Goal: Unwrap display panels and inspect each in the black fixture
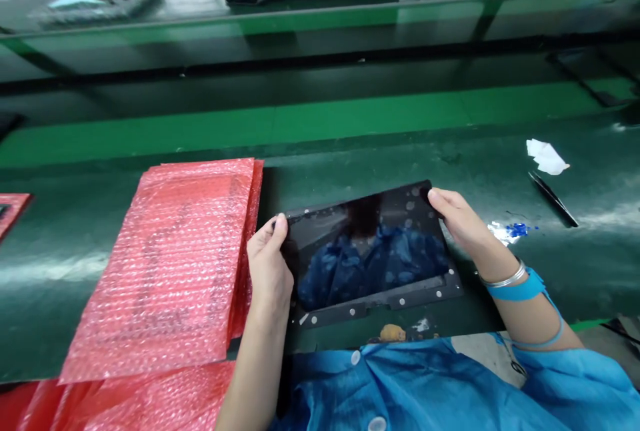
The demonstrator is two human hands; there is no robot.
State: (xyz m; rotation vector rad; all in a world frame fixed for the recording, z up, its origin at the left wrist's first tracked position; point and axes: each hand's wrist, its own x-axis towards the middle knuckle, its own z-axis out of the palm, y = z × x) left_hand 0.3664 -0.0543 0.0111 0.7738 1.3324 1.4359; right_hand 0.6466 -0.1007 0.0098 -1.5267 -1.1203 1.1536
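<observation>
A black glossy display panel (pixel 373 244) is held between my two hands, tilted a little with its right side farther away. Several small round silvery spots dot its dark lower border, and the glass reflects a blue garment. My left hand (pixel 270 261) grips the panel's left edge, thumb at the upper left corner. At the upper right corner, my right hand (pixel 463 221) is closed on the edge, thumb on the front. The fingers behind the panel are hidden. A blue strap and metal bangles circle my right wrist.
Left of the panel lies a stack of red bubble-wrap bags (pixel 170 264), with more red wrap (pixel 160 401) below. To the right are black tweezers (pixel 553 199), white scraps (pixel 548 156) and small blue bits (pixel 517 229) on the green bench (pixel 400 151). Behind runs a raised shelf (pixel 440 7).
</observation>
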